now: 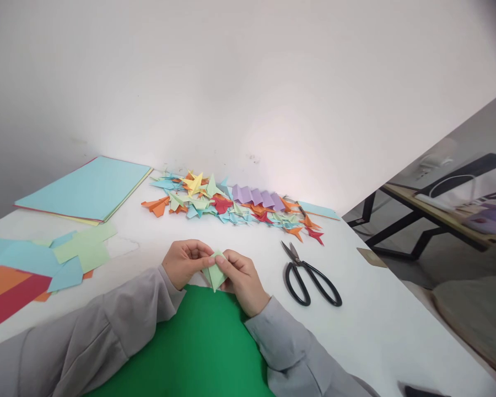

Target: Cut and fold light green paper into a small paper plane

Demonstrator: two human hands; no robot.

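A small folded piece of light green paper (215,277) is held between my two hands near the table's front edge, its point toward me. My left hand (188,261) pinches its upper left side with thumb and fingers. On the right side, my right hand (244,280) grips it with the thumb on top. Behind my hands lies a long pile of folded paper shapes (222,204) in orange, red, yellow, green and blue, with a pleated purple paper (258,197) among them.
Black-handled scissors (310,275) lie slightly open on the white table (367,314), right of my hands. At the left are loose cut papers (20,295) and a stack of large sheets (85,187). A wall stands behind; another desk (434,212) is at far right.
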